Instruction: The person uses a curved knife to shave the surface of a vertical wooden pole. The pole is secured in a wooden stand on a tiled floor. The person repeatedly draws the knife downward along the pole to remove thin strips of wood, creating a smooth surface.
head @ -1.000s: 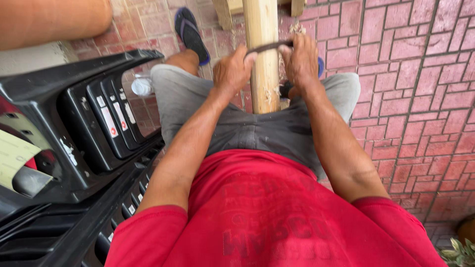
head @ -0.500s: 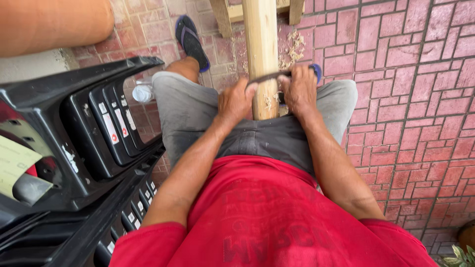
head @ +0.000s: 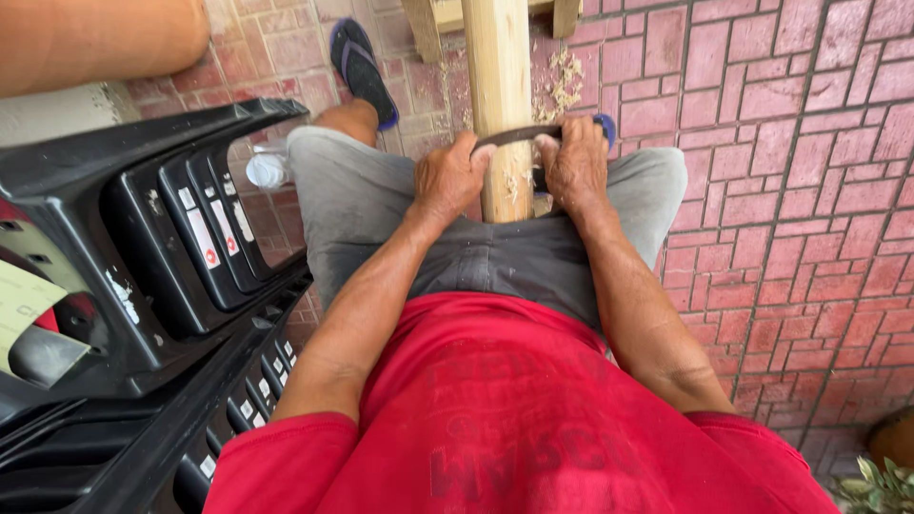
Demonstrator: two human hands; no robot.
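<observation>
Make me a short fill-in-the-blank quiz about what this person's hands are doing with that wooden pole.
1. Both hands, the left hand and the right hand, grip a curved metal blade laid across the ____ pole.
2. The floor is paved with ____ bricks.
3. Pale wood ____ lie on the floor right of the pole.
4. The person's shirt is ____.

Missing words: wooden; red; shavings; red
</observation>
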